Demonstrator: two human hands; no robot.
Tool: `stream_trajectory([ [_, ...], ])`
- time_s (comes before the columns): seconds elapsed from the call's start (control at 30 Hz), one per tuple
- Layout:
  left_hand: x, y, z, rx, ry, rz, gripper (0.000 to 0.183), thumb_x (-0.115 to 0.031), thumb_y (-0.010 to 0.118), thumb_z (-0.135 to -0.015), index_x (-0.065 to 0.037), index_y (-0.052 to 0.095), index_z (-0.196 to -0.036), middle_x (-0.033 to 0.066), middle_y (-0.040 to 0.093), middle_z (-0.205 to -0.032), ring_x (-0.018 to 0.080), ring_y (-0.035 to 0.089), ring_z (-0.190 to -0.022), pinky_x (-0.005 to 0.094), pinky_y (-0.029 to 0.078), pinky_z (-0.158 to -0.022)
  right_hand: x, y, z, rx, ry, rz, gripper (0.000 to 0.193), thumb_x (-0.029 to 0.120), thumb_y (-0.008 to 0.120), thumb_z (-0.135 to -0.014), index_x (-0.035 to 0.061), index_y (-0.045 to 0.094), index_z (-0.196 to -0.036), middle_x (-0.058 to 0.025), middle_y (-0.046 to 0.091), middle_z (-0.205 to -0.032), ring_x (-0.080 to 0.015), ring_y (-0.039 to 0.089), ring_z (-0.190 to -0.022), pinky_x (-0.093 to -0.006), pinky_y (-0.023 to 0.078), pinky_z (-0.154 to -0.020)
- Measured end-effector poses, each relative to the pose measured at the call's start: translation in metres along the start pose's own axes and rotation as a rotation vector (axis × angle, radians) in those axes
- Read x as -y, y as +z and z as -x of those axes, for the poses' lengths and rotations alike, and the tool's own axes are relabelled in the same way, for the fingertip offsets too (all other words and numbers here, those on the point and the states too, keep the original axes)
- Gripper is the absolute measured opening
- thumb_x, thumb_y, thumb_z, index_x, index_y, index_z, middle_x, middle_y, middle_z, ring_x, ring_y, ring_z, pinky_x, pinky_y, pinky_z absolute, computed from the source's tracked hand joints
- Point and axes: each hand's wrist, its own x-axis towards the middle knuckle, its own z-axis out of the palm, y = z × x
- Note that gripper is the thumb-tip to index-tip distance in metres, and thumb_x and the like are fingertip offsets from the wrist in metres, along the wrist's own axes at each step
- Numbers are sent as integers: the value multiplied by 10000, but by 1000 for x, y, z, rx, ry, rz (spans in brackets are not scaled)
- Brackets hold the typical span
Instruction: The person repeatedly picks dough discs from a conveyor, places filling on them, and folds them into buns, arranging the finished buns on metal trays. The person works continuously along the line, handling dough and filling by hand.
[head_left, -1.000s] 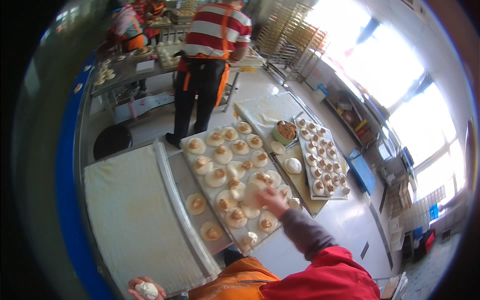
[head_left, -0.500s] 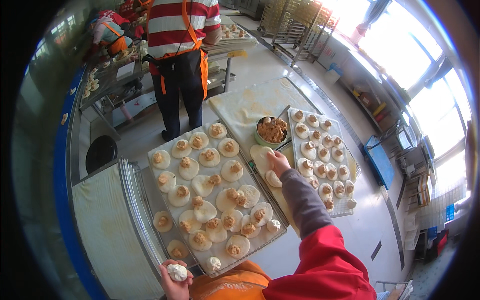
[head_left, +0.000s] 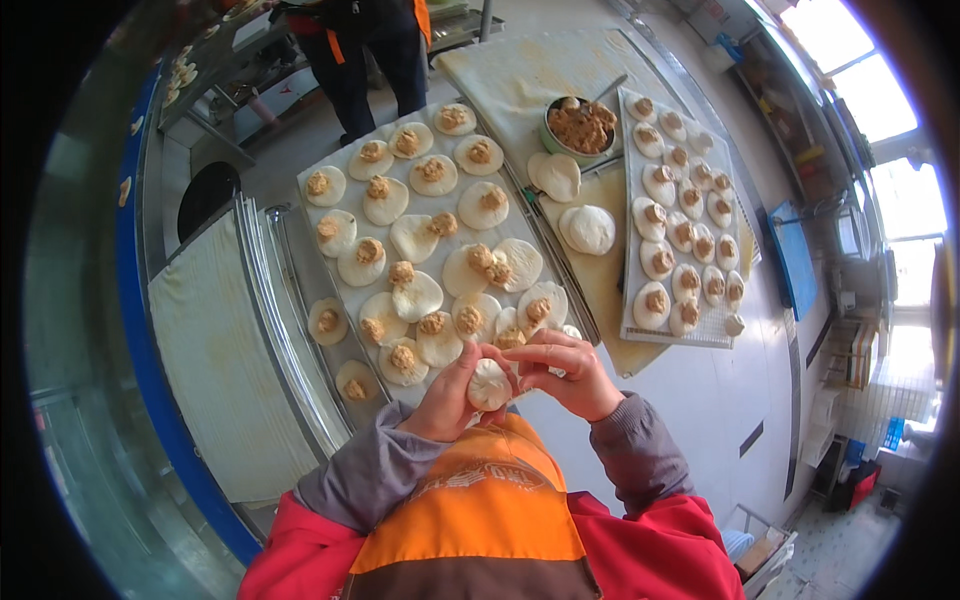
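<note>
— Just beyond the orange apron [head_left: 470, 530], what was where?

— Pleated bun [head_left: 489, 384], small, white, upright in the left hand [head_left: 447, 400]. That palm sat at the bun's eight to nine o'clock, thumb and fingers cupped round it. Firm hold, I'd say.

— Long axis?

— None to log. Roughly round, pleats fanned out from the middle.

— Right hand [head_left: 575, 375]?

— Palm at the bun's three o'clock, fingers bent, tips reaching in at about one o'clock. Whether they pinched dough or only met the left fingertips, couldn't tell.

— So which was nearer?

— Left, it had the bun. Right was just beside it, at least by the tips.

— Anything round them?

— Tray [head_left: 518, 222] toward eleven to twelve o'clock from the bun, topped dough rounds across it. The nearest round [head_left: 438, 350] lay at about twelve from the left hand, just beside the thumb.

— And the filling?

— In the green bowl [head_left: 554, 148], one o'clock from the bun, well apart. Neither hand was near it.
</note>
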Motion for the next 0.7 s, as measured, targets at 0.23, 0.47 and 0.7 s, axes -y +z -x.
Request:
stream_trajectory([
  [0.23,15,11,-14,121,-198,-113,580,-606,262,-1055,-109,556,-1115,33,605,-787,140,587,-563,264,453,-487,-4,1,24,11,-164,95,308,-16,766,-777,80,740,-1068,-82,631,-910,-264,640,-819,-367,529,-721],
  [0.47,36,22,-20,86,188,-579,545,-558,248,-1075,-100,537,-1137,51,622,-830,136,603,-614,255,468,-512,-18,5,47,-156,-192,112,145,22,743,-823,53,702,-959,-105,616,-905,-307,628,-833,-389,519,-711],
  [0.7,65,39,-34,-24,117,-290,490,-490,218,-1097,-80,471,-1186,79,632,-906,140,636,-680,237,499,-569,-27,4,68,-350,-105,177,305,76,759,-830,75,681,-1125,-107,615,-1058,-291,620,-953,-398,517,-826],
])
